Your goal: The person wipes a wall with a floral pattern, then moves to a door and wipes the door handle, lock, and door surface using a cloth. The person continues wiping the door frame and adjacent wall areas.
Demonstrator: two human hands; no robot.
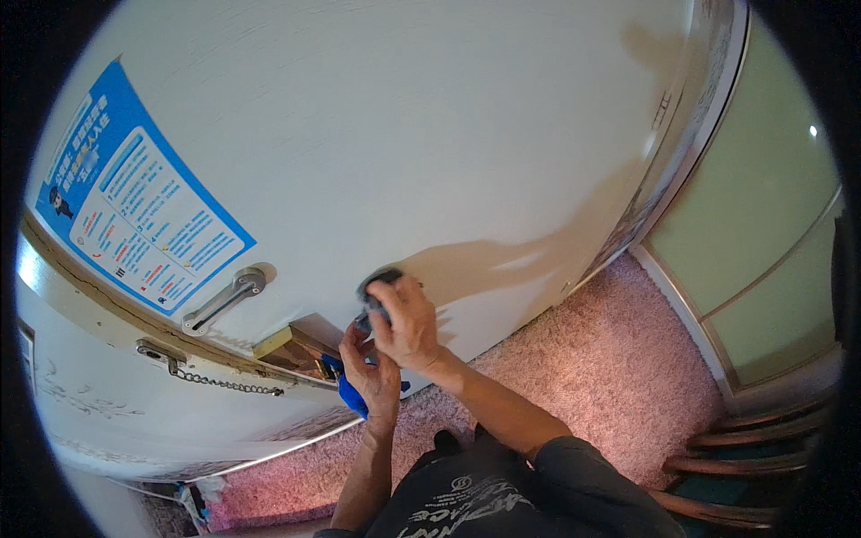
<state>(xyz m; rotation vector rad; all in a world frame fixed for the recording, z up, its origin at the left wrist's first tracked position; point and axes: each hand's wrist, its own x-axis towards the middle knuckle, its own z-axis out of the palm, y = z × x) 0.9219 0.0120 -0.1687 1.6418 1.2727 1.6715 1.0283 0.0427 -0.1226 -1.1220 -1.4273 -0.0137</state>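
My right hand point(407, 323) has its fingers around a dark, blurred object point(380, 279) close to the white door point(430, 168). Just below and left of it, my left hand point(370, 376) is raised with its fingers bent near a smaller grey piece point(364, 321), perhaps part of the same object; whether the left fingers grip it is unclear. Behind the left hand shows a blue item point(352, 397), partly hidden. A brass-coloured lock case point(279, 341) sits on the door near its edge, left of both hands.
A metal security latch point(225, 299) and a printed blue-and-white poster point(144, 202) are on the door. A chain point(225, 385) hangs along the frame side. Pink carpet point(599, 350) covers the floor. Green-panelled sliding doors point(760, 235) and curved wooden bars point(740, 465) stand at right.
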